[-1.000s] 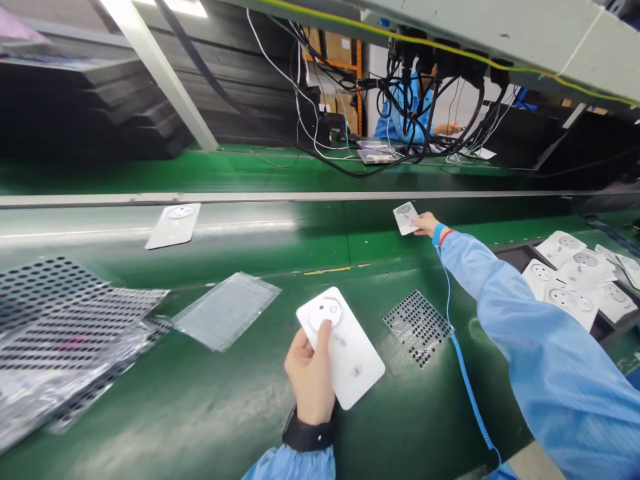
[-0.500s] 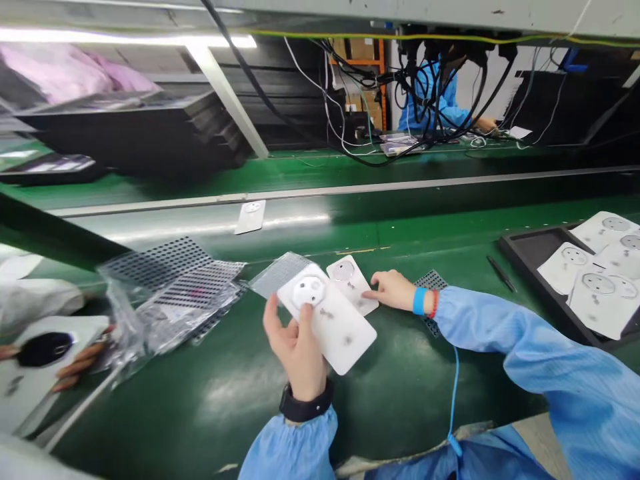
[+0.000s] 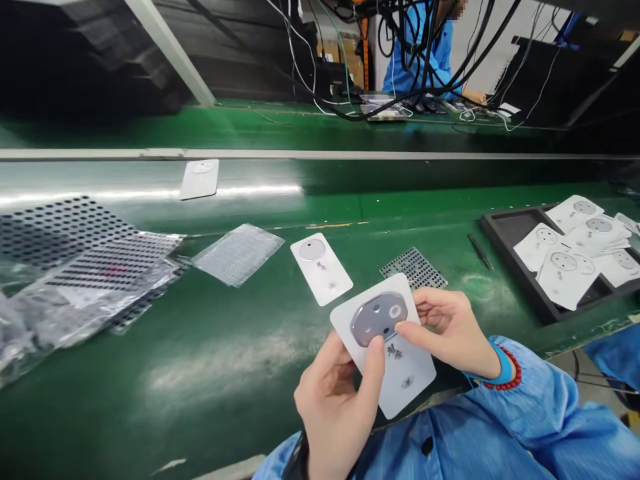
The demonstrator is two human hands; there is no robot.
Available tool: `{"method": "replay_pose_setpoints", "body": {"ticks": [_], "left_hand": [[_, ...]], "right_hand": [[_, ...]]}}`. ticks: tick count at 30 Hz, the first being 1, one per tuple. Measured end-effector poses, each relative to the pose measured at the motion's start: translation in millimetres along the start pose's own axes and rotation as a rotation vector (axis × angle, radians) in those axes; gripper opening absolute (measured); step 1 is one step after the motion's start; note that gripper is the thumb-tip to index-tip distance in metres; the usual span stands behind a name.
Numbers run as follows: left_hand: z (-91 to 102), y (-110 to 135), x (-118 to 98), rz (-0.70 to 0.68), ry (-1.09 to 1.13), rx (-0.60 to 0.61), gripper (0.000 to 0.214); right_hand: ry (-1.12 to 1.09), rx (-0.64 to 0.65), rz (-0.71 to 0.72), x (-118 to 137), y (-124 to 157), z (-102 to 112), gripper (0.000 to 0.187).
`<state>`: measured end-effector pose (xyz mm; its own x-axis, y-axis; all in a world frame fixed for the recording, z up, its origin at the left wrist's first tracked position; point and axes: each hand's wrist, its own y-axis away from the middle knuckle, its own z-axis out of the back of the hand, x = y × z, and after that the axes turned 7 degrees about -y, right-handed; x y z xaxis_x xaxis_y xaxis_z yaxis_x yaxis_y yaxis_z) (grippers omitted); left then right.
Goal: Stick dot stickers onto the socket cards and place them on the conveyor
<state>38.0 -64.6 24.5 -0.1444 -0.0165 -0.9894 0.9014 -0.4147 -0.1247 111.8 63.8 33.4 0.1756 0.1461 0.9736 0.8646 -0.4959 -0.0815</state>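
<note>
Fingers (image 3: 430,301): both hands pinch one white card (image 3: 407,380), thumbs pressed on its face, the other fingers curled behind it.
Left hand (image 3: 333,407): grips the card's lower left side, thumb tip at the lower edge of a grey oval piece (image 3: 375,319).
Right hand (image 3: 453,327): holds the card's right side, thumb resting on the oval; a blue band and a red bead bracelet (image 3: 510,377) circle the wrist.
Held card: raised over the front of the green surface (image 3: 225,373), towards the middle.
Next card: a white card (image 3: 323,283) with a round grey disc (image 3: 312,250) lies flat just left of the hands.
Behind the hands: a black-dotted sheet (image 3: 413,268) lies just past the held card, partly hidden by it.
Left side: a clear sheet (image 3: 237,254) lies beside a heap of plastic bags (image 3: 85,287).
Right side: a black tray (image 3: 505,250) holds overlapping white cards (image 3: 565,267), with a dark pen-like tool (image 3: 480,251) beside it on the surface.
Far side: a co-worker's blue sleeve (image 3: 415,60) shows behind hanging cables (image 3: 425,40).
</note>
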Motion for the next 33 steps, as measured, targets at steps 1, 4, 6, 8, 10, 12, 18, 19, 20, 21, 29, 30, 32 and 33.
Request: {"method": "replay_pose_setpoints", "body": {"ticks": [1,4,6,8,10,12,18,19,20,21,29,30,32,33], "left_hand": [[-0.8,1,-1,-0.005,-0.014,-0.007,0.01],[-2.1,5,-2,-0.027,-0.092,-0.035,0.009],[-2.1,8,-2,-0.059,-0.155,-0.045,0.007],[-1.7,10,-3,-0.079,-0.194,-0.06,0.006],[-1.5,12,-6,-0.097,-0.209,-0.087,0.004],[-2.0,12,-10,-0.137,-0.211,-0.101,0.002],[-4.9,10,-15,-0.222,-0.197,-0.073,0.009],[-5.2,9,-14,-0.229,-0.182,-0.069,0.01],[-5.3,8,-13,-0.235,-0.166,-0.061,0.011],[-5.5,8,-12,-0.233,-0.154,-0.046,0.012],[-8.3,10,-19,-0.138,-0.179,-0.06,0.014],[-8.7,11,-20,-0.118,-0.186,-0.071,0.013],[-9.3,12,-19,-0.091,-0.19,-0.091,0.012],[-9.4,11,-19,-0.088,-0.178,-0.099,0.012]], "right_hand": [[0.008,-0.003,0.015,1,1,0,0.016],[0.067,0.0,0.068,6,3,1,0.01],[0.134,0.018,0.109,8,4,3,0.007],[0.202,0.059,0.137,10,5,6,0.007],[0.257,0.096,0.158,11,5,8,0.007],[0.291,0.124,0.183,12,5,11,0.008],[0.302,0.182,0.259,16,3,12,0.007],[0.305,0.188,0.258,16,3,13,0.007],[0.308,0.19,0.256,17,3,13,0.008],[0.31,0.191,0.253,17,3,13,0.009],[0.278,0.171,0.241,14,7,12,0.008],[0.28,0.165,0.239,13,7,12,0.008],[0.284,0.155,0.243,13,7,12,0.008],[0.287,0.151,0.239,13,6,13,0.008]]}}
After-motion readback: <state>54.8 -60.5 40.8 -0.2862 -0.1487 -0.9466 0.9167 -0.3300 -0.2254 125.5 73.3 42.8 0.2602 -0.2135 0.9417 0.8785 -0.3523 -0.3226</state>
